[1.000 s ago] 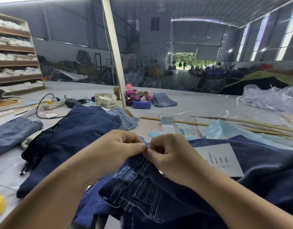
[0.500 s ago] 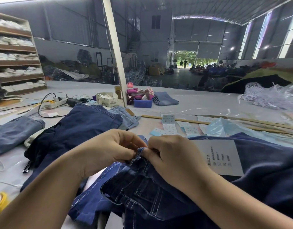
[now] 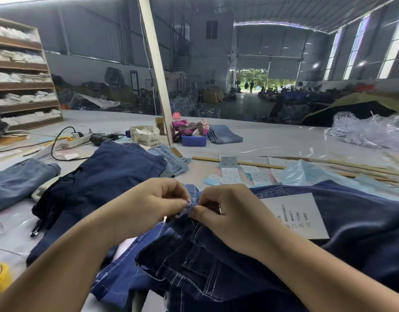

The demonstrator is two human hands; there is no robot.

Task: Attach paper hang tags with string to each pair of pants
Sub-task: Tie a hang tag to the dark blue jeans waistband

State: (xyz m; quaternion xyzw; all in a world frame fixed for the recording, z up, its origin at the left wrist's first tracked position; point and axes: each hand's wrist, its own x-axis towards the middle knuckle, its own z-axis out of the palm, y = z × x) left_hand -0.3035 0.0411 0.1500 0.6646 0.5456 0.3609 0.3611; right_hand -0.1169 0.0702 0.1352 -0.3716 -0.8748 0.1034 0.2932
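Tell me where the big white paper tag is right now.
In the head view, the white paper tag lies flat on the dark blue jeans, right of centre, just beside the right hand.

Head view: forward-down, close over hands, warehouse beyond.

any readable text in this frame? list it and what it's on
White card on the dark jeans: printed characters and care symbols, too blurred to read.
Small tags on the table: print too small.
Tag box: dark band of lettering, unreadable.
Nothing else legible.
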